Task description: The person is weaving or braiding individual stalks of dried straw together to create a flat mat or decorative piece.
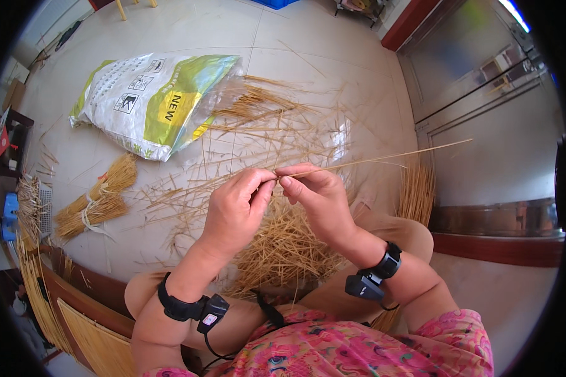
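Note:
My left hand point(236, 204) and my right hand point(317, 198) meet in front of me, fingertips almost touching. Both pinch a thin, dry straw stalk point(393, 155). Its long part runs out to the right past my right hand, with a finer strand splitting off below it. The short end between my fingertips is mostly hidden. Beneath my hands, between my legs, lies a heap of cut straw pieces point(286, 251).
A white and green woven sack point(122, 94) lies on its side, straw spilling from its mouth. Tied straw bundles point(97, 201) rest at the left. More straw point(416, 195) stands by the metal door point(493, 144). Loose stalks litter the tiled floor point(333, 44). A wooden frame point(88, 308) is lower left.

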Motion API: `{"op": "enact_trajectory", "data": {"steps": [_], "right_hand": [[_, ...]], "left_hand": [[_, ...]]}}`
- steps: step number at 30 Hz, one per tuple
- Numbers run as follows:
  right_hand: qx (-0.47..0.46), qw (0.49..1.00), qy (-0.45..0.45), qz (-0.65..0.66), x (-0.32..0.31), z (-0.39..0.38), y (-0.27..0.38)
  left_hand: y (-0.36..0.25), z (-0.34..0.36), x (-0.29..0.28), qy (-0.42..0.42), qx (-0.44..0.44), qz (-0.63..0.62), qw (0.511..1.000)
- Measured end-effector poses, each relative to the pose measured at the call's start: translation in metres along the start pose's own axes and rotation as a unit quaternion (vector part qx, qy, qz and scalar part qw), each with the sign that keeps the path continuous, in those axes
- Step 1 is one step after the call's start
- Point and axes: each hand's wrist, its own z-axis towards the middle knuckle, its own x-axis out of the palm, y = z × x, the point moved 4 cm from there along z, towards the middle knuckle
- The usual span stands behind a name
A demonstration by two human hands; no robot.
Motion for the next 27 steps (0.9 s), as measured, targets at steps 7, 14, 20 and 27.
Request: {"op": "enact_trajectory", "data": {"steps": [7, 14, 20, 27], "right_hand": [[0.020, 0.999, -0.040, -0.026, -0.001, 0.000, 0.006], [0.006, 0.999, -0.037, 0.038, -0.001, 0.002, 0.001], [0.002, 0.998, -0.051, 0.033, -0.002, 0.002, 0.000], [-0.004, 0.997, -0.048, 0.055, -0.002, 0.004, -0.007]], "left_hand": [[-0.006, 0.006, -0.002, -0.051, 0.045, 0.051, 0.996], [-0.012, 0.007, 0.004, -0.080, 0.115, 0.110, 0.984], [-0.014, 0.007, 0.008, -0.077, 0.151, 0.161, 0.972], [-0.011, 0.005, 0.009, -0.064, 0.109, 0.124, 0.984]]}}
